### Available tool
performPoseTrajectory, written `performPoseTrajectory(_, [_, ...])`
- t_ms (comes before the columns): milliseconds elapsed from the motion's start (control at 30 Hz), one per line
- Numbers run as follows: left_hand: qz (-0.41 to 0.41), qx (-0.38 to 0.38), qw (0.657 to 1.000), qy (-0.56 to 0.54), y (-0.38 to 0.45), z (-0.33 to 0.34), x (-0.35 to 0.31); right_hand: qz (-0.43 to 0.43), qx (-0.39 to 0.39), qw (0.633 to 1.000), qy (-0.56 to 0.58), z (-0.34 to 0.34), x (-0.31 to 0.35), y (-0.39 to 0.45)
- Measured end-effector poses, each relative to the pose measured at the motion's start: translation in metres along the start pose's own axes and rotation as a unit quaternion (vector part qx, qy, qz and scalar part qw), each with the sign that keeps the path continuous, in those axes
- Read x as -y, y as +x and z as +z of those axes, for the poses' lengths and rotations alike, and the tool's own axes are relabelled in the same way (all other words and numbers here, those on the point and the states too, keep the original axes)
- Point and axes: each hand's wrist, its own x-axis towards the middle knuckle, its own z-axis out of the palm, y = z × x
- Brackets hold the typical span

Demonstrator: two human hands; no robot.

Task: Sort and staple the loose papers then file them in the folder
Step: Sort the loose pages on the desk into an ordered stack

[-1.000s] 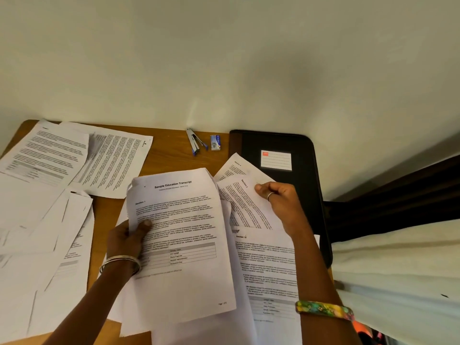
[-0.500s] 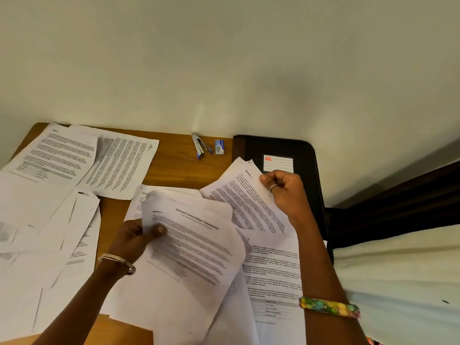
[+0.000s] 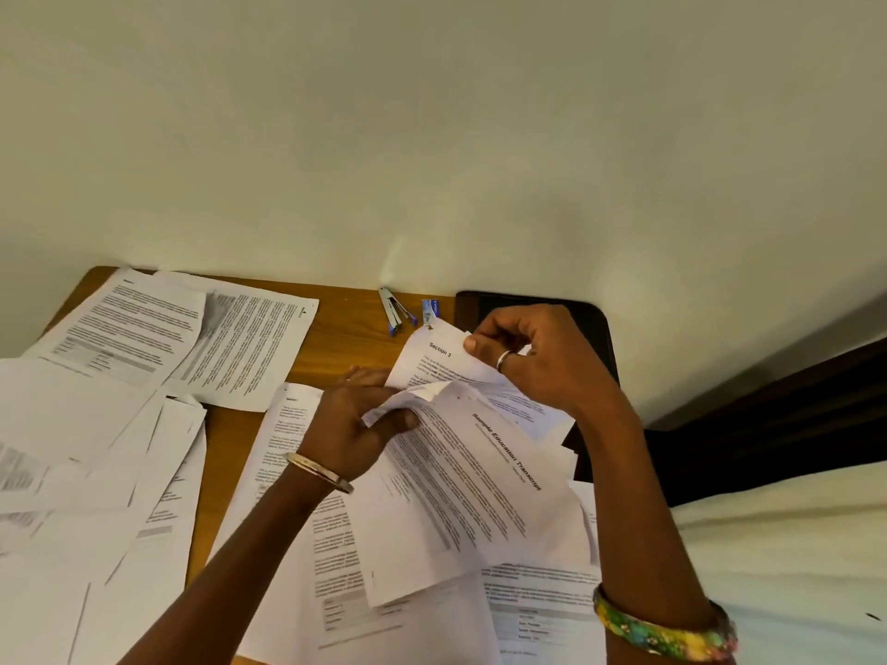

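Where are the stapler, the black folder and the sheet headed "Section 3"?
Small blue and silver metal stapler [image 3: 394,312], head view, its silver body.
Black rectangular folder [image 3: 597,324], head view, its top right corner.
White printed "Section 3" sheet [image 3: 434,360], head view, beside its heading.

The sheet [image 3: 444,357] pinched at its top edge by the right hand [image 3: 537,357] reads "Section 3", while just below it the sheet [image 3: 480,472] gripped at its corner by the left hand [image 3: 355,424] is headed "Sample Education Transcript".
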Motion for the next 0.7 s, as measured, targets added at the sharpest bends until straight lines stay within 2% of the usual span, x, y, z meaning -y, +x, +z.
performPoseTrajectory(100, [-0.013,-0.021,0.999,-0.029,-0.002,-0.002,-0.001,0.002,-0.002,1.000,-0.017,-0.003,0.009,0.003])
performPoseTrajectory(267, [0.016,-0.047,0.998,-0.049,-0.005,-0.006,0.004,0.004,-0.018,0.999,-0.028,-0.003,0.018,0.005])
performPoseTrajectory(367, [0.041,-0.084,0.995,-0.034,-0.005,-0.009,0.006,-0.002,-0.058,0.989,-0.139,-0.006,0.019,0.012])
performPoseTrajectory(433, [0.031,-0.128,0.989,-0.062,-0.006,-0.017,0.004,-0.014,-0.180,0.957,-0.229,-0.014,0.021,0.016])
performPoseTrajectory(500, [0.025,-0.159,0.983,-0.090,-0.007,-0.028,0.004,-0.046,-0.351,0.906,-0.231,-0.023,0.033,0.018])
performPoseTrajectory(567, [0.014,-0.168,0.981,-0.100,-0.006,-0.034,0.003,-0.093,-0.448,0.861,-0.220,-0.030,0.045,0.021])
performPoseTrajectory(600, [0.016,-0.169,0.980,-0.102,-0.009,-0.039,0.001,-0.119,-0.445,0.858,-0.226,-0.030,0.056,0.019])
performPoseTrajectory(633, [0.018,-0.166,0.980,-0.104,-0.009,-0.041,0.000,-0.143,-0.401,0.876,-0.227,-0.029,0.063,0.021])
performPoseTrajectory(700, [0.013,-0.168,0.979,-0.118,-0.008,-0.042,-0.003,-0.163,-0.244,0.934,-0.205,-0.022,0.075,0.022])
